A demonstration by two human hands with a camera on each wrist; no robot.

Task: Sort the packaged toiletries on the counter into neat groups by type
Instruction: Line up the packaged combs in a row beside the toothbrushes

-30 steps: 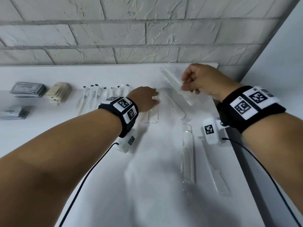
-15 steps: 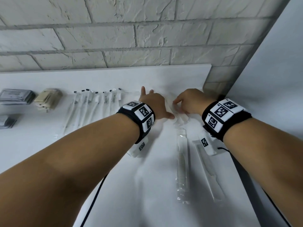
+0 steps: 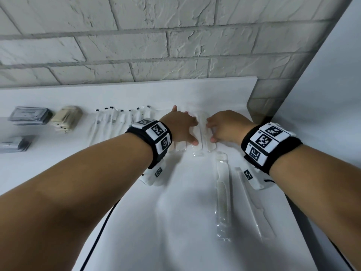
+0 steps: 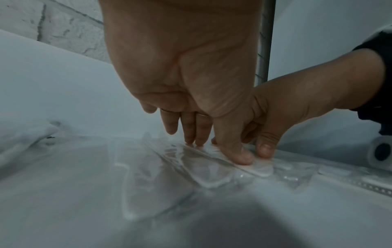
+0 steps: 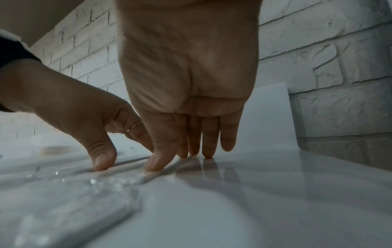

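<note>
Smooth glossy white desk (image 3: 125,222) under a rough white brick wall (image 3: 175,45). At frame centre, both grips released: left hand (image 3: 180,125) and right hand (image 3: 226,127) pressing straight fingertips on a flat comb in crinkly clear wrap (image 3: 203,133). Lower right, two more wrapped combs (image 3: 223,202) near the desk's right edge. Upper left, toothbrushes (image 3: 117,122), flat packets (image 3: 29,114).

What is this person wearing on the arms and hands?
Both forearms are bare, with no sleeves. Each wrist carries a black band set with white tiles printed with black square codes, the right band likewise. A small white camera unit hangs under each wrist, with a thin black cable. A slim ring sits on a left-hand finger.
</note>
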